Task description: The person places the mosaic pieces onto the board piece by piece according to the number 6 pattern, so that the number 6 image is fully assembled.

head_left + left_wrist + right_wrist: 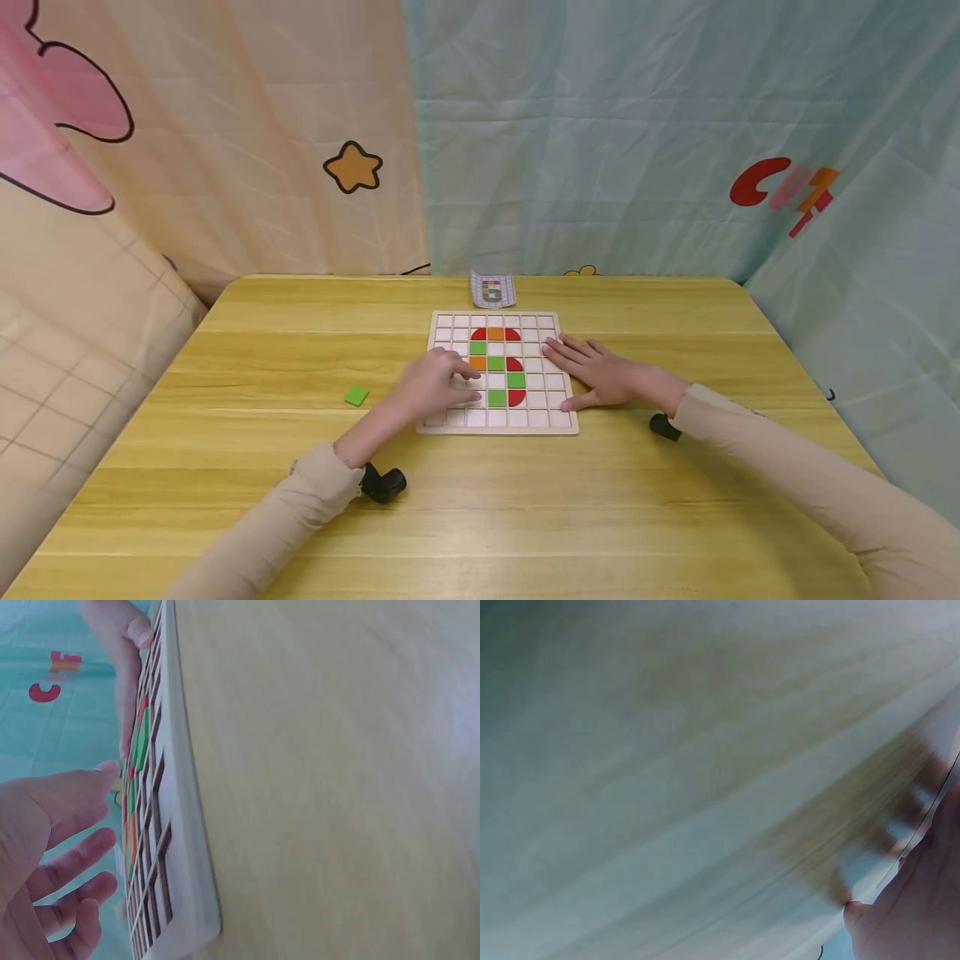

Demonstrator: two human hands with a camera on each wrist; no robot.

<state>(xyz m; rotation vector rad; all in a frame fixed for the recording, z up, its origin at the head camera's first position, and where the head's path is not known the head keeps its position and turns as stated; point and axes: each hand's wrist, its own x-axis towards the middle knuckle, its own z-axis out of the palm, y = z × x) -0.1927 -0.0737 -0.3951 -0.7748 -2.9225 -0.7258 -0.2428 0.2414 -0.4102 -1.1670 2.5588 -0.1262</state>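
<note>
A white grid board (551,421) with a light wooden rim lies on the table. Red rounded tiles (513,335), orange square tiles (496,334) and green square tiles (496,364) sit in several of its cells. My left hand (433,385) hovers over the board's left part, hiding some cells. Its thumb and fingers are spread apart in the left wrist view, with no tile between them. Spread fingers of my right hand (603,375) rest on the board's right edge. A loose green square tile (356,396) lies on the table left of the board.
A small printed card (492,291) with a coloured grid pattern stands behind the board, near the table's (480,517) far edge. Black devices (384,484) are worn at the wrists. Printed curtains (600,167) hang behind the table and at its sides.
</note>
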